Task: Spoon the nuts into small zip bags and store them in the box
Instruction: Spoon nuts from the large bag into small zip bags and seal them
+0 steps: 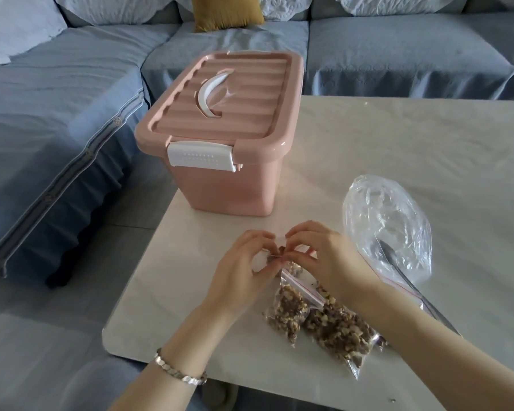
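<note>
- Left hand [244,262]: your fingers and thumb curl inward and pinch the left end of the mouth of a small zip bag [280,251]. The grip sits at the top edge, probably so that the seal strip can be pressed closed along its length.
- Right hand [318,259]: you pinch the right end of the same mouth, with fingertips nearly meeting those of the left hand. With both hands on the strip the bag hangs mouth-up, which keeps the nuts from spilling.
- Small zip bag: it sits between your hands, just above the table [398,143]. Only a few brown nut pieces show between the fingers, and whether the seal is fully closed cannot be told.
- Filled bags: two lie flat at 5 o'clock from your hands, the left filled bag [288,312] touching the right filled bag [339,327]. They lie close by, apparently waiting to go into the box together.
- Large clear bag [386,226]: it lies at 3 o'clock from your hands with the spoon [404,274] resting in its mouth, handle pointing toward you. It looks nearly empty, so the spooning seems largely done.
- Box [229,173]: it stands at 11 o'clock, near the table's left edge. Its lid [229,93] is on and the white latch [201,157] is down, so you need to open it before storing anything.
</note>
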Demonstrator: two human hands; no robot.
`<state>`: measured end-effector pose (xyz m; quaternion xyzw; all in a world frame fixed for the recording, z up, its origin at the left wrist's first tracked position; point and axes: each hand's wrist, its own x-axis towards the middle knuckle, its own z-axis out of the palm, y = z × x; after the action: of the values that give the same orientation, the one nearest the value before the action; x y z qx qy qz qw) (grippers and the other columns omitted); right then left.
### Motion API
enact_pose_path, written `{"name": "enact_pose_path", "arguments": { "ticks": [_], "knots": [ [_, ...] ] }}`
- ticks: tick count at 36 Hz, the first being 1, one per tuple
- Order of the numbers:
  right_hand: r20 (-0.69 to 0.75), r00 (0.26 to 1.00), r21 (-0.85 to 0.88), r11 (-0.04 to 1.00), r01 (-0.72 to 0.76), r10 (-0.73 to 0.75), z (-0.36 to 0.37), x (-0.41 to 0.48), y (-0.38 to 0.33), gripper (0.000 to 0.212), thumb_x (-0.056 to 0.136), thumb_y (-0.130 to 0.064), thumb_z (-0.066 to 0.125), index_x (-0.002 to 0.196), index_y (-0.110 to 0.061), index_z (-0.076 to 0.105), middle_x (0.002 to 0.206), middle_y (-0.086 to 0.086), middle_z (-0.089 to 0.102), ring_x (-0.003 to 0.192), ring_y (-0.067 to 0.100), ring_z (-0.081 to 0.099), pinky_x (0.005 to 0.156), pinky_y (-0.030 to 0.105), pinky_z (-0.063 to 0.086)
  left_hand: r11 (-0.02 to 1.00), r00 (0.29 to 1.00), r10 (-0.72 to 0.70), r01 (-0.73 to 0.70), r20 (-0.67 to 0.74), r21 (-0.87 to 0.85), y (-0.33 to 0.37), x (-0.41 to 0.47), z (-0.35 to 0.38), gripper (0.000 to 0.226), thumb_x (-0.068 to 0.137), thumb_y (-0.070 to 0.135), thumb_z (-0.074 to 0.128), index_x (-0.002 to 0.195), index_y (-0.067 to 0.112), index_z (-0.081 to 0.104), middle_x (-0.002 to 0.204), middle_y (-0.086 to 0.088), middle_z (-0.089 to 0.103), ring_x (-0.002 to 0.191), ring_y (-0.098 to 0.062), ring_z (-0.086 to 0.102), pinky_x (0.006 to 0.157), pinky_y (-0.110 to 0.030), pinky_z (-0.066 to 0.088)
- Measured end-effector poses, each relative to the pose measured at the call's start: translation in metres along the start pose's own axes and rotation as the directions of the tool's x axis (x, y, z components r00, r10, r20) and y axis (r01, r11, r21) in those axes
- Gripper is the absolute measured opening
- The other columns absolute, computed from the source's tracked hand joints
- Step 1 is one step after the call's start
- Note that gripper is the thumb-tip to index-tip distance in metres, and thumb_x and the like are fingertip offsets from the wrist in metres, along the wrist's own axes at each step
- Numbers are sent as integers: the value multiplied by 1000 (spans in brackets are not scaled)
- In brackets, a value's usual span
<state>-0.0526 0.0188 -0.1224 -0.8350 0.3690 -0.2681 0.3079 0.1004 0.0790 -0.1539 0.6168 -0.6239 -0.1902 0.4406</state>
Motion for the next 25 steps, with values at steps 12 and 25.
{"name": "enact_pose_path", "arguments": {
  "ticks": [12, 25],
  "knots": [
    [72, 995, -32, 997, -63, 65, -12, -6, 7, 8, 77, -21, 73, 83, -15, 74, 81, -6, 65, 70, 4, 56, 71, 23, 48, 981, 984, -139, 152, 110, -119, 16, 1, -6, 9, 73, 15, 76, 80, 20, 75, 88, 21, 68, 85, 5, 65, 81, -13, 48],
    [6, 946, 301, 901, -311, 324, -10, -18, 9, 30, 74, -11, 76, 79, -35, 57, 74, -13, 70, 64, 9, 63, 66, 24, 52, 888, 938, -346, 326, -5, -324, 25, -4, 7, 30, 74, 4, 74, 78, 25, 55, 62, 10, 68, 60, -2, 63, 59, -14, 46]
  ]
}}
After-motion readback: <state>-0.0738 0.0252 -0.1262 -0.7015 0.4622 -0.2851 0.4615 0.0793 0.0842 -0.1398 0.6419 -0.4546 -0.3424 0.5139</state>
